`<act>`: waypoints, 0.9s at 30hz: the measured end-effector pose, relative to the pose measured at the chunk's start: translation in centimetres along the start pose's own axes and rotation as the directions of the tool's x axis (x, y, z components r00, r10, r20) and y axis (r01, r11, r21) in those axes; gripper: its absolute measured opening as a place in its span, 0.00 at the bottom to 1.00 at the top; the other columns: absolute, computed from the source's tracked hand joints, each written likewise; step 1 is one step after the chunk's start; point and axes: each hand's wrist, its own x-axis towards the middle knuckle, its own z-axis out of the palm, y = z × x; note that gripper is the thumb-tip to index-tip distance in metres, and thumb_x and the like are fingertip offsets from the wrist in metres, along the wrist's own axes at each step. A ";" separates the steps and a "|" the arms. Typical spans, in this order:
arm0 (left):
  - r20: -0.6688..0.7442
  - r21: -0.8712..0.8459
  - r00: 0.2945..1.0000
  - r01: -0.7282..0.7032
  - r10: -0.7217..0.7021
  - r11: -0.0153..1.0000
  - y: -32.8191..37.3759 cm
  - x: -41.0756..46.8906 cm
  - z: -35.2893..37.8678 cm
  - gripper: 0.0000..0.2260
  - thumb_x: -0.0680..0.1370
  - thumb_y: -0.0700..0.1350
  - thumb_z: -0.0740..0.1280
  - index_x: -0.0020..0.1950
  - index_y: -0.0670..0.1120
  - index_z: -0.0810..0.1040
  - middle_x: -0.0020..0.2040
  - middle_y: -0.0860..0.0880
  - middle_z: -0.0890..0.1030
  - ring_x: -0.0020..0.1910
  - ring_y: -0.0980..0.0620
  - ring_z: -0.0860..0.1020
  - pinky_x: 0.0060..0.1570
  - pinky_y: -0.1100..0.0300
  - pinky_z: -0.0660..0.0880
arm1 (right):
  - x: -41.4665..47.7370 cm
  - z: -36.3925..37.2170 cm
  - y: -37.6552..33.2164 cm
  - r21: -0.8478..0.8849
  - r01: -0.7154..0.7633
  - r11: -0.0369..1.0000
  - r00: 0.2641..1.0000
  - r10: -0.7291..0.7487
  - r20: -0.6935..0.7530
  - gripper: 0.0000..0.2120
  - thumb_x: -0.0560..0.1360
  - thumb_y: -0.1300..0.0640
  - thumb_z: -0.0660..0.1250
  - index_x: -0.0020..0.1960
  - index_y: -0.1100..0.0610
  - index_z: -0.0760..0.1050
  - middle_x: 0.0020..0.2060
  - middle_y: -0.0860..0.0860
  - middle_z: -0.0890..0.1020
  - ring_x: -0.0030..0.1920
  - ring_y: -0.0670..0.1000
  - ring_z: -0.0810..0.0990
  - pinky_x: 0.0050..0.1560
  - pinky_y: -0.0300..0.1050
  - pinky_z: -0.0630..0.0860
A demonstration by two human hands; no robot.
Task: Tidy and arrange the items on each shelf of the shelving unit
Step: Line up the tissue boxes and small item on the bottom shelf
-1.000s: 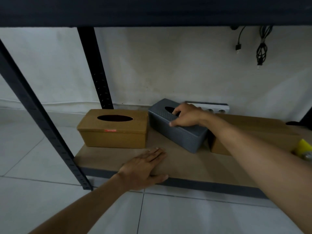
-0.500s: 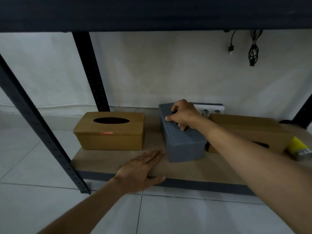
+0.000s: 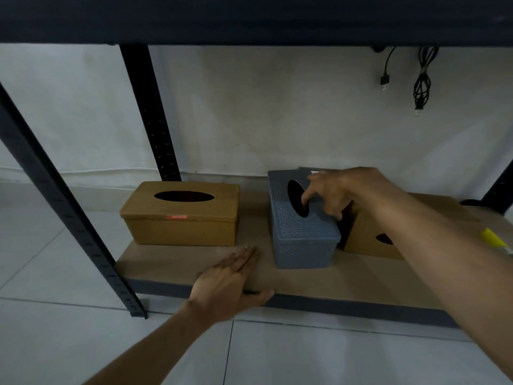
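- Left hand (image 3: 230,282) lies flat, palm down, on the front of the shelf board (image 3: 333,276); fingers straight and together, thumb over the front lip, holding nothing
- Right hand (image 3: 341,190) hovers over the rear of the grey tissue box (image 3: 302,232); fingers loose and spread, one fingertip dipping at the rim of the oval slot, not wrapped round the box
- Grey tissue box sits mid-shelf, short end to the front, lid on; slot dark, contents cannot be told
- Brown tissue box (image 3: 180,218) at the left end, long side to the front, lid on, small red label on the lid's edge; slot dark, contents not visible
- Cardboard box (image 3: 366,240) just right of the grey one, partly behind the right forearm, dark oval hole in its front face; contact between the two unclear
- Yellow item (image 3: 494,240) at the far right, mostly cut off
- Bare board between the brown and grey boxes, plus a bare strip along the front edge ahead of all three
- Front post (image 3: 69,212) and rear post (image 3: 150,112) bound the left end; upper shelf (image 3: 249,18) close overhead
- Black cables (image 3: 422,81) hang by the wall top right; tiled floor (image 3: 305,357) below
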 end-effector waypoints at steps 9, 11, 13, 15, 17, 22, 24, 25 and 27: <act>-0.260 -0.041 0.961 0.080 -0.088 0.996 0.9 -1.9 1.1 0.39 0.76 0.74 0.52 0.65 0.43 0.81 0.63 0.46 0.81 0.60 0.50 0.81 0.55 0.57 0.76 | -0.5 1.1 1.1 0.351 0.110 0.930 0.989 -0.066 -0.136 0.34 0.66 0.37 0.78 0.69 0.41 0.73 0.78 0.44 0.57 0.78 0.52 0.55 0.74 0.47 0.58; -0.246 -0.063 0.963 0.094 -0.107 0.994 0.9 -2.0 0.9 0.39 0.76 0.74 0.52 0.64 0.44 0.81 0.63 0.47 0.81 0.61 0.50 0.80 0.55 0.58 0.76 | -0.2 1.5 0.9 0.412 0.175 0.895 0.964 -0.071 -0.255 0.33 0.64 0.36 0.78 0.66 0.44 0.77 0.66 0.44 0.70 0.71 0.50 0.67 0.67 0.43 0.66; -0.212 -0.097 0.970 0.103 -0.121 0.990 1.0 -2.2 0.8 0.38 0.76 0.74 0.54 0.66 0.45 0.80 0.64 0.48 0.81 0.62 0.51 0.79 0.54 0.59 0.76 | 0.3 1.8 0.6 0.467 0.218 0.857 0.945 -0.065 -0.321 0.35 0.61 0.33 0.78 0.65 0.45 0.78 0.61 0.43 0.75 0.64 0.49 0.74 0.63 0.45 0.72; -0.182 -0.098 0.975 0.107 -0.124 0.989 1.0 -2.2 0.7 0.38 0.76 0.74 0.54 0.66 0.45 0.80 0.64 0.49 0.81 0.62 0.52 0.79 0.54 0.60 0.75 | 0.8 2.0 0.0 0.474 0.222 0.852 0.935 -0.049 -0.350 0.36 0.60 0.30 0.77 0.64 0.44 0.79 0.60 0.44 0.78 0.61 0.48 0.76 0.61 0.47 0.74; -0.176 -0.072 0.976 0.117 -0.129 0.990 1.1 -2.2 0.4 0.37 0.76 0.74 0.53 0.64 0.47 0.81 0.63 0.51 0.82 0.60 0.54 0.80 0.51 0.62 0.76 | 0.9 2.1 -0.7 0.451 0.228 0.863 0.928 -0.053 -0.368 0.35 0.61 0.28 0.75 0.63 0.43 0.80 0.55 0.43 0.78 0.57 0.48 0.76 0.56 0.46 0.75; -0.051 -0.083 0.994 0.097 -0.101 0.992 1.5 -2.3 -0.5 0.34 0.75 0.74 0.52 0.61 0.53 0.83 0.60 0.57 0.82 0.57 0.60 0.81 0.48 0.66 0.75 | 0.8 2.0 -1.4 0.429 0.234 0.873 0.923 -0.060 -0.381 0.31 0.64 0.24 0.67 0.59 0.42 0.82 0.40 0.39 0.78 0.43 0.43 0.76 0.38 0.41 0.68; -0.005 -0.073 0.994 0.111 -0.112 0.991 1.6 -2.4 -1.0 0.34 0.75 0.74 0.50 0.61 0.54 0.83 0.60 0.58 0.82 0.57 0.61 0.80 0.50 0.69 0.70 | 1.0 2.1 -1.5 0.427 0.207 0.880 0.928 -0.038 -0.371 0.34 0.63 0.21 0.65 0.61 0.40 0.81 0.48 0.41 0.80 0.49 0.45 0.77 0.43 0.43 0.72; -0.001 -0.064 0.993 0.119 -0.120 0.991 1.6 -2.4 -1.0 0.34 0.76 0.74 0.49 0.62 0.54 0.83 0.60 0.57 0.82 0.57 0.61 0.80 0.52 0.69 0.67 | 1.0 2.2 -1.7 0.425 0.190 0.885 0.928 -0.021 -0.372 0.34 0.63 0.21 0.63 0.61 0.39 0.80 0.51 0.41 0.80 0.52 0.46 0.77 0.46 0.44 0.74; -0.021 -0.076 0.991 0.128 -0.130 0.989 1.6 -2.4 -1.1 0.35 0.77 0.74 0.50 0.65 0.51 0.81 0.63 0.55 0.81 0.60 0.58 0.80 0.55 0.64 0.64 | 1.0 2.2 -1.9 0.433 0.171 0.885 0.928 0.003 -0.372 0.33 0.65 0.21 0.63 0.62 0.39 0.79 0.54 0.41 0.80 0.55 0.47 0.77 0.54 0.48 0.76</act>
